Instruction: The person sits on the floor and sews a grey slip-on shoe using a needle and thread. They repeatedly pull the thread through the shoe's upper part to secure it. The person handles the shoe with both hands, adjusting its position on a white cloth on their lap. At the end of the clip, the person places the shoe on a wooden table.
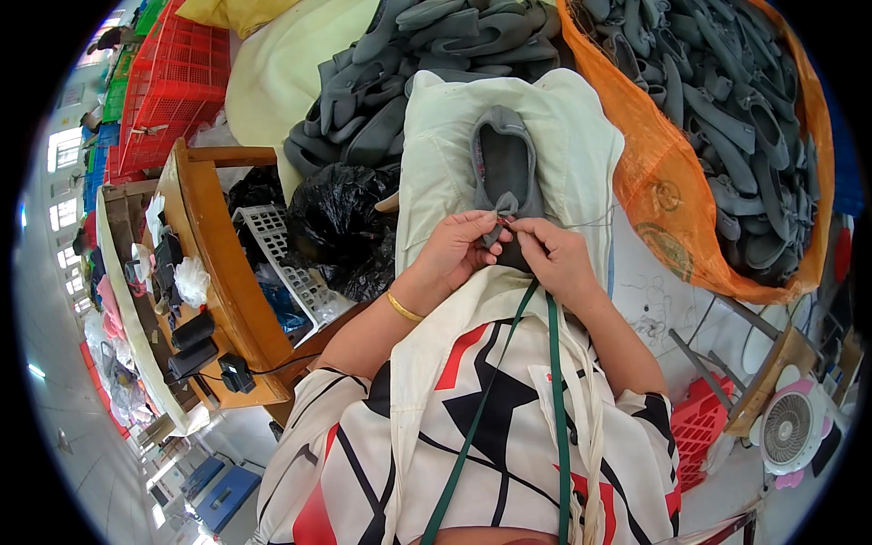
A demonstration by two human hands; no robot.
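While a red crate (177, 82) stands well apart at 10 o'clock, a wooden desk (222, 259) sits at 9, beside the left forearm, perhaps to keep oddments within reach. Nearer in, a black bag (331, 213) lies at 10 o'clock, and a pile of grey shoes (363, 104) at 11, probably kept close for picking from. Just past 12, one shoe (504, 168) rests on a white pad (436, 145), its toe toward the person, which likely sets the bow (506, 205) within easy reach. The left hand (457, 247) pinches the bow from the left, apparently steadying it; the right hand (556, 262) pinches its near right side, though anything finer between its tips is too small to make out. A thin thread (590, 223) trails toward 3 o'clock from the hands. At 2, an orange sack (649, 173) gapes, presumably for easy access to its shoes. A fan (788, 429) stands at 4, perhaps for air.
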